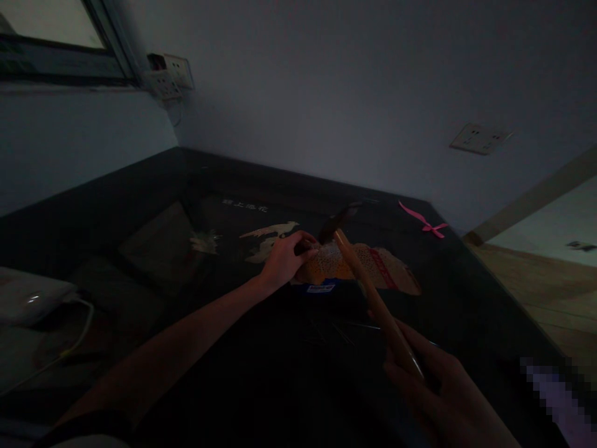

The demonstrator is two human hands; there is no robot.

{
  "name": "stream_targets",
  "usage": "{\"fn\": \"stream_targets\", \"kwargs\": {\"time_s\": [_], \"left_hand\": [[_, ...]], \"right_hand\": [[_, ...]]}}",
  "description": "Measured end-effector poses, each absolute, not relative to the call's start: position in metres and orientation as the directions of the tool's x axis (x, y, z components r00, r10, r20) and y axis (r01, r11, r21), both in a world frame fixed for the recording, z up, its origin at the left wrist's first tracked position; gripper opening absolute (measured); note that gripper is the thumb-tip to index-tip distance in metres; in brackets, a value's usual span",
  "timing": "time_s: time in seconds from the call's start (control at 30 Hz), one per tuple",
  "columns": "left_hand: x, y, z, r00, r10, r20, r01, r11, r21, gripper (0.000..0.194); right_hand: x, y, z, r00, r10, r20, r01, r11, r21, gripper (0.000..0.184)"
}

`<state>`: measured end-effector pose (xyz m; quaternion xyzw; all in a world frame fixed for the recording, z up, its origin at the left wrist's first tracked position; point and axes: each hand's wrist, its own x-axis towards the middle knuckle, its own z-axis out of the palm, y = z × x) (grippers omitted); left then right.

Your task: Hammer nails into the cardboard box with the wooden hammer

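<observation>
My right hand (433, 379) is wrapped around the pale wooden handle of a hammer (373, 292). Its dark head (339, 221) hovers just above or touches a speckled orange and tan piece (331, 258), which has a red band on its right part. At the left end of that piece is my left hand (289, 255), thumb and forefinger pinched together by the hammer head. Whatever the pinch holds is too small and dim to name. Beneath the piece, a blue strip with a white label (321, 288) shows at the near edge. Thin needle-like rods (342, 330) lie in front.
A dark table (280, 386) meets the wall. Bird-shaped decoration (270, 236) and pale lettering lie beyond my left hand. A pink ribbon (424, 223) rests at the back right, and a white device with a cable (35, 295) stands on the left. Sockets are on the wall.
</observation>
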<state>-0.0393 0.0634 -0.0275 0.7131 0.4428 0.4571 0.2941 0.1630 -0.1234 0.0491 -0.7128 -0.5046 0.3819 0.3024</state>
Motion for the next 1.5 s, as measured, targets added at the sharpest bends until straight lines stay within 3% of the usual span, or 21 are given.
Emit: {"fn": "stream_targets", "kwargs": {"time_s": [0.53, 0.8, 1.13, 1.3, 1.5], "left_hand": [[-0.039, 0.067, -0.03, 0.165, 0.909, 0.382, 0.285, -0.415, 0.864, 0.022], [-0.039, 0.064, -0.029, 0.17, 0.863, 0.476, 0.351, -0.504, 0.789, 0.022], [-0.039, 0.063, -0.028, 0.182, 0.853, 0.49, 0.395, -0.52, 0.757, 0.026], [-0.039, 0.062, -0.026, 0.195, 0.855, 0.481, 0.411, -0.516, 0.751, 0.027], [-0.039, 0.062, -0.027, 0.195, 0.853, 0.484, 0.384, -0.521, 0.762, 0.024]], "right_hand": [[0.163, -0.12, 0.046, 0.177, 0.948, -0.265, 0.485, -0.318, -0.815, 0.057], [0.165, -0.122, 0.043, 0.198, 0.961, -0.195, 0.488, -0.27, -0.83, 0.055], [0.166, -0.121, 0.042, 0.179, 0.968, -0.176, 0.48, -0.242, -0.843, 0.053], [0.171, -0.121, 0.035, 0.108, 0.964, -0.243, 0.481, -0.264, -0.836, 0.057], [0.172, -0.128, 0.033, 0.26, 0.945, -0.198, 0.363, -0.285, -0.887, 0.056]]}}
